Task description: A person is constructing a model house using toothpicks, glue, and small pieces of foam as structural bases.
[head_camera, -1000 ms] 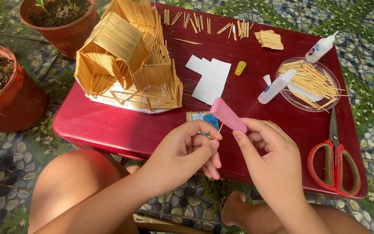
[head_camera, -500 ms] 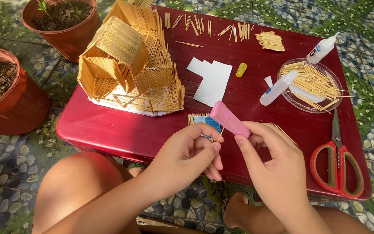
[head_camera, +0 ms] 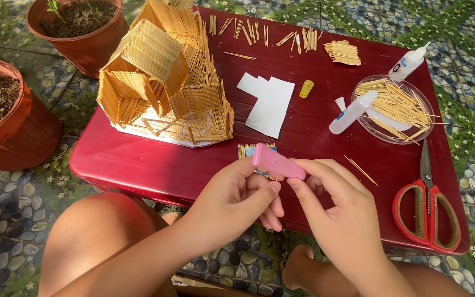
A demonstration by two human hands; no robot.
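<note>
Nearest the lens, your bare knee fills the lower left of the frame and both forearms rise from the bottom edge to meet at lower centre, over the near edge of the dark red table (head_camera: 138,165). Your left hand (head_camera: 237,201) is curled, thumb and forefinger closed on the left end of a pink oblong piece (head_camera: 277,162); your right hand (head_camera: 339,212) is half closed, its fingertips pinching the right end of the same piece, so it hangs tilted between both hands just above the tabletop. Directly behind the piece, partly hidden by it, lies a small bundle of sticks with a blue patch (head_camera: 257,151); what it is cannot be told. A single loose stick (head_camera: 361,169) lies just right of your right hand. At lower right, red-handled scissors (head_camera: 427,212) lie closed, blades pointing away from you. At mid-frame, white paper pieces (head_camera: 268,102) lie flat, a small yellow cap (head_camera: 306,88) beside them. Left of these stands a house built of thin sticks (head_camera: 163,77) on a white base. At right, a clear round dish (head_camera: 394,107) holds loose sticks, with a white squeeze bottle (head_camera: 352,113) lying across its rim and a second one (head_camera: 409,62) behind it. Cut stick pieces (head_camera: 281,36) are scattered along the far edge. Two terracotta pots (head_camera: 12,118) of soil stand at upper left on the pebbled floor.
</note>
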